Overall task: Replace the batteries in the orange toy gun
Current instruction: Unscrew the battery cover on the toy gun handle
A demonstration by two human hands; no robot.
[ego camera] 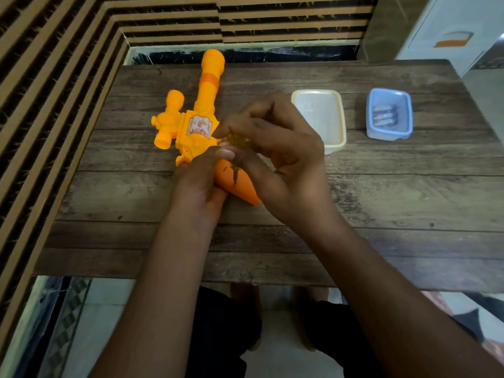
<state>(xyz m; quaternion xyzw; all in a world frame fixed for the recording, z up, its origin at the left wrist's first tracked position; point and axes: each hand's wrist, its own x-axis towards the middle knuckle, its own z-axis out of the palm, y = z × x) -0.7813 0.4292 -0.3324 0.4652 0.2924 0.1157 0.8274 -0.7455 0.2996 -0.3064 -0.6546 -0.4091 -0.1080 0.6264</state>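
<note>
From my seat at the feed, both forearms come in from 6 o'clock and meet over the middle of the table [381,200]. My left hand [199,184] has its fingers curled round the handle of the toy gun [196,129], thumb laid along the top, which I read as pinning it so it cannot roll or twist under a turning tool. My right hand [278,148] comes over from 3 o'clock, its fingers closed in a pinch on the yellowish head of a small screwdriver [236,170]. The thin shaft points down and toward me, its tip resting on the upper face of the handle. That is most likely where the battery cover screw sits, though the screw itself is too small for me to make out.

The toy gun lies flat on its side on the table, handle toward me and barrel running away to 12 o'clock, its muzzle reaching past the far edge. Laid like this, the side I need faces up at the camera.

I judge the job is early, with the cover on and the screw being worked.

Further out at 2 o'clock, well apart from the hands, stands a pale lidded box [319,118]. Beyond it toward 3 o'clock is an open blue box [390,135] holding a few batteries [384,115]. Both are parked within reach of my right hand but clear of the work. I can't tell whether those batteries are fresh or spent
</note>
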